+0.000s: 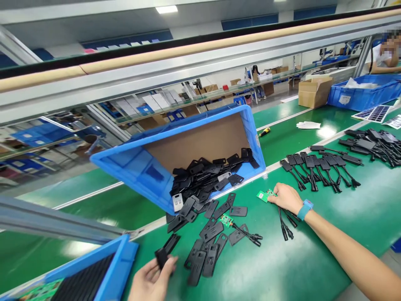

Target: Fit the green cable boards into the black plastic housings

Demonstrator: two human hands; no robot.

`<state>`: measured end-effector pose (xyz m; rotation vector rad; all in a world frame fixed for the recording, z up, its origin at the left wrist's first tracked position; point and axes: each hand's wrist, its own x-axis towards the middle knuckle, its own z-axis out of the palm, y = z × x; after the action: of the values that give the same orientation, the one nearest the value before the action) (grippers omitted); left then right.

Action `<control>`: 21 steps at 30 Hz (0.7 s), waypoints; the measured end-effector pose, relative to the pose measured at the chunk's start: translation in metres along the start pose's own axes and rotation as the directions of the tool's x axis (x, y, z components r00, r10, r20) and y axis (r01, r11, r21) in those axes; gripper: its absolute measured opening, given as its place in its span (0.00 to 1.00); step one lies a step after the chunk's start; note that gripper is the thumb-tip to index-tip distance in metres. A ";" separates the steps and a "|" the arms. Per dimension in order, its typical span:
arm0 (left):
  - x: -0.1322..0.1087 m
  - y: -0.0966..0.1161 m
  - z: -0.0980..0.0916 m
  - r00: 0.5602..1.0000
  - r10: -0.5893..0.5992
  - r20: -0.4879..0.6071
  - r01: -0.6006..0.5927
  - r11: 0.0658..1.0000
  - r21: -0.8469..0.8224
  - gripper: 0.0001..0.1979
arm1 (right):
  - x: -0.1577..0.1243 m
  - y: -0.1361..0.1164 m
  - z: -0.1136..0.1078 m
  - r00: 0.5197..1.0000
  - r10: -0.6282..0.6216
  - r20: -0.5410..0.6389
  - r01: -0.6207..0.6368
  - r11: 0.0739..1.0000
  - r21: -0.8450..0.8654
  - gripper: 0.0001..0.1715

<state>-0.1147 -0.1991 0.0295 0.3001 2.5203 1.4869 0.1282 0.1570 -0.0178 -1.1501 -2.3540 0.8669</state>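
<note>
My left hand (pixel 152 279) holds a black plastic cover (pixel 162 256) near the table's front edge. My right hand (pixel 286 197), with a blue wristband, rests its fingers on a small green circuit board (pixel 265 195) whose black cables (pixel 285 223) trail toward me. A tipped blue bin (pixel 131 165) spills several black covers (pixel 205 184) onto the green mat. More covers (pixel 206 246) lie scattered between my hands, along with a second circuit board (pixel 226 220) with a cable.
Assembled black units with cables (pixel 316 167) lie in a row to the right, a bigger pile (pixel 376 144) beyond. A blue tray (pixel 94 276) sits at front left. A cardboard box (pixel 313 92), blue crate (pixel 363 94), gloves (pixel 308 125), screwdriver (pixel 265 132) and another person (pixel 387 54) are at the back right.
</note>
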 end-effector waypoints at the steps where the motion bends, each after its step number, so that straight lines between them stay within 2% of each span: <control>1: -0.008 0.017 0.017 0.998 -0.001 0.057 0.007 0.995 -0.102 0.26 | 0.002 0.000 0.000 1.000 0.005 0.003 -0.005 0.999 0.037 0.15; 3: -0.022 0.046 0.054 0.990 0.054 0.129 -0.023 0.973 -0.229 0.28 | 0.004 -0.001 -0.001 1.000 -0.001 0.010 0.000 0.994 0.107 0.14; 5: -0.031 0.066 0.092 0.965 0.188 0.181 -0.126 0.943 -0.307 0.25 | 0.005 -0.004 -0.002 1.000 -0.020 0.020 0.015 0.972 0.234 0.14; 7: -0.034 0.076 0.125 0.924 0.315 0.216 -0.249 0.926 -0.282 0.22 | 0.002 -0.010 -0.004 0.998 -0.029 0.051 0.002 0.879 0.477 0.18; 8: -0.034 0.078 0.138 0.901 0.372 0.223 -0.311 0.913 -0.264 0.20 | 0.000 -0.014 -0.005 0.996 -0.033 0.078 -0.022 0.792 0.611 0.20; 10: -0.035 0.079 0.159 0.846 0.474 0.245 -0.429 0.877 -0.215 0.17 | -0.005 -0.021 -0.008 0.988 -0.051 0.143 -0.085 0.590 0.803 0.24; 11: -0.035 0.078 0.167 0.814 0.521 0.258 -0.485 0.853 -0.194 0.16 | -0.008 -0.025 -0.008 0.982 -0.070 0.175 -0.114 0.524 0.844 0.25; 14: -0.039 0.072 0.179 0.730 0.611 0.305 -0.585 0.790 -0.183 0.14 | -0.016 -0.033 -0.006 0.951 -0.142 0.276 -0.191 0.432 0.881 0.27; 15: -0.041 0.070 0.182 0.718 0.615 0.326 -0.584 0.787 -0.198 0.14 | -0.018 -0.035 -0.003 0.936 -0.170 0.309 -0.213 0.425 0.880 0.27; 17: -0.043 0.064 0.185 0.726 0.580 0.369 -0.521 0.815 -0.255 0.16 | -0.022 -0.037 0.005 0.906 -0.217 0.362 -0.246 0.425 0.871 0.27; 19: -0.043 0.060 0.188 0.764 0.505 0.402 -0.375 0.854 -0.360 0.19 | -0.027 -0.039 0.016 0.879 -0.249 0.407 -0.282 0.417 0.864 0.28; 21: -0.043 0.058 0.189 0.808 0.421 0.412 -0.190 0.849 -0.493 0.23 | -0.030 -0.039 0.025 0.849 -0.276 0.450 -0.330 0.388 0.860 0.29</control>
<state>-0.0181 -0.0250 -0.0068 0.9355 1.7247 1.7447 0.1094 0.1047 -0.0122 -0.4236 -1.5402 2.3718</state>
